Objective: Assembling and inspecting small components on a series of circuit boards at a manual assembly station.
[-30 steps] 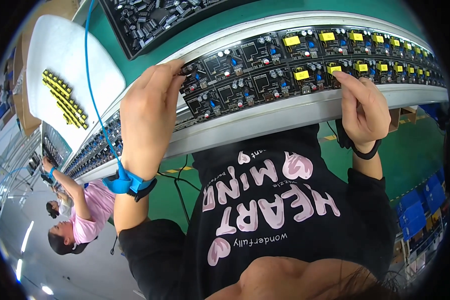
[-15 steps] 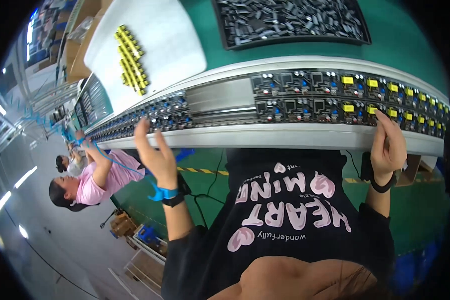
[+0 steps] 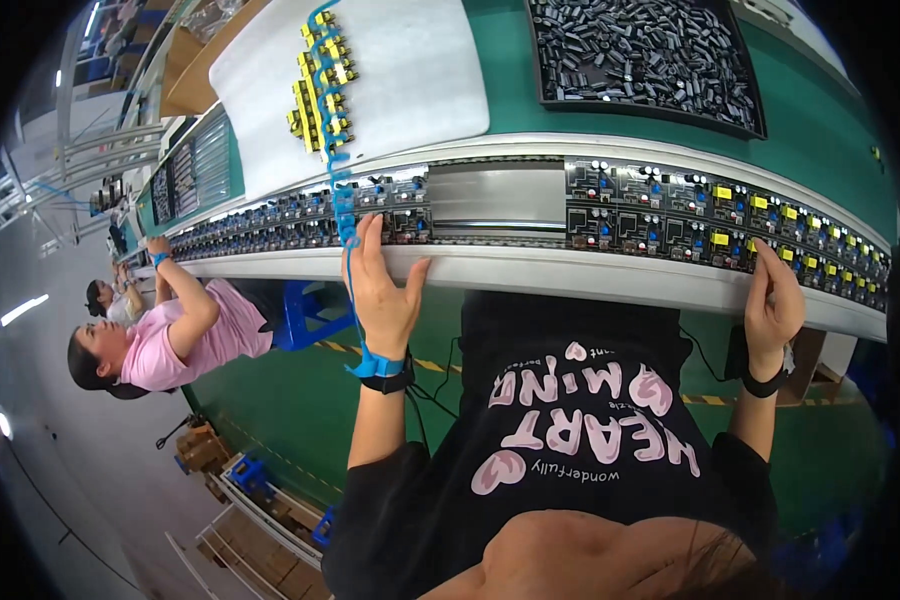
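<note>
Two rows of circuit boards (image 3: 650,215) with blue and black parts lie in a long metal rail, several at the right bearing yellow blocks (image 3: 722,193). My left hand (image 3: 382,300) is open, its fingertips on the near row just left of a gap in the boards, thumb spread. A blue coiled cord (image 3: 345,205) runs from its blue wrist strap (image 3: 380,368) up across the rail. At the right, my right hand (image 3: 775,305) has thumb and forefinger pinched together at a yellow block in the near row. What lies between those fingertips is hidden.
Behind the rail, a black tray (image 3: 650,108) of small dark parts and a white foam sheet (image 3: 420,75) with yellow parts (image 3: 320,95) rest on a green surface. A co-worker in a pink top (image 3: 185,345) sits at the left beside a blue stool (image 3: 315,320).
My left hand has moved right along the rail and its fingers now lie on the boards by the gap. The blue cord now stretches over the yellow parts. My right hand stays put.
</note>
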Action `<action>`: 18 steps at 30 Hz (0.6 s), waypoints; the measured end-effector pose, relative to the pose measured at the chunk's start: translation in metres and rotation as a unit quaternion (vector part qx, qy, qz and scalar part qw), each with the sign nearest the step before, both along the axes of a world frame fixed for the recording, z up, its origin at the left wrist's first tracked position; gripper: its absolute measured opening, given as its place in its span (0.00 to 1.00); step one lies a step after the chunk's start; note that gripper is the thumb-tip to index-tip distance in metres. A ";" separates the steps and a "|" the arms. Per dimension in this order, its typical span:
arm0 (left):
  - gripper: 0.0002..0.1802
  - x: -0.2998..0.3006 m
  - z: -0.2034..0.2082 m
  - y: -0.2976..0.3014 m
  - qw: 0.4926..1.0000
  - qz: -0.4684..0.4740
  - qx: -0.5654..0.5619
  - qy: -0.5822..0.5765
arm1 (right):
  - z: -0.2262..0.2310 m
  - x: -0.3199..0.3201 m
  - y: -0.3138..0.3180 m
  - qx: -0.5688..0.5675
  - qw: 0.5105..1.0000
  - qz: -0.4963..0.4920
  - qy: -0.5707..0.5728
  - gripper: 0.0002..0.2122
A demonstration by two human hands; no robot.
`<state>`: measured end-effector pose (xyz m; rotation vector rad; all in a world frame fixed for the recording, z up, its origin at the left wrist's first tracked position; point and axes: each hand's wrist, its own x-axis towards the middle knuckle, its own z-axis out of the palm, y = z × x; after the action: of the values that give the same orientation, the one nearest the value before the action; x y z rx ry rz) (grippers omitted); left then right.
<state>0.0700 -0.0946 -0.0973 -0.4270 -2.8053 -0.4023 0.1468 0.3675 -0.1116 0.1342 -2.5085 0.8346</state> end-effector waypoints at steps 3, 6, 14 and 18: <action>0.41 0.001 -0.005 -0.011 0.998 0.006 0.053 0.023 | 0.003 0.000 -0.001 0.010 1.000 0.000 -0.003 0.12; 0.41 0.003 -0.006 -0.022 0.995 0.044 0.086 0.009 | 0.006 0.002 -0.002 0.016 1.000 -0.014 -0.018 0.12; 0.45 -0.009 -0.004 -0.034 0.998 -0.019 0.065 0.016 | 0.017 -0.003 -0.015 0.021 0.999 -0.017 -0.030 0.11; 0.45 -0.009 -0.006 -0.037 0.998 -0.040 0.042 0.012 | 0.028 -0.010 -0.029 0.034 0.999 -0.019 -0.012 0.11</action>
<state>0.0611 -0.1312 -0.1037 -0.5229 -2.7421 -0.5264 0.1368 0.3386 -0.0833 0.1009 -2.5542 0.7406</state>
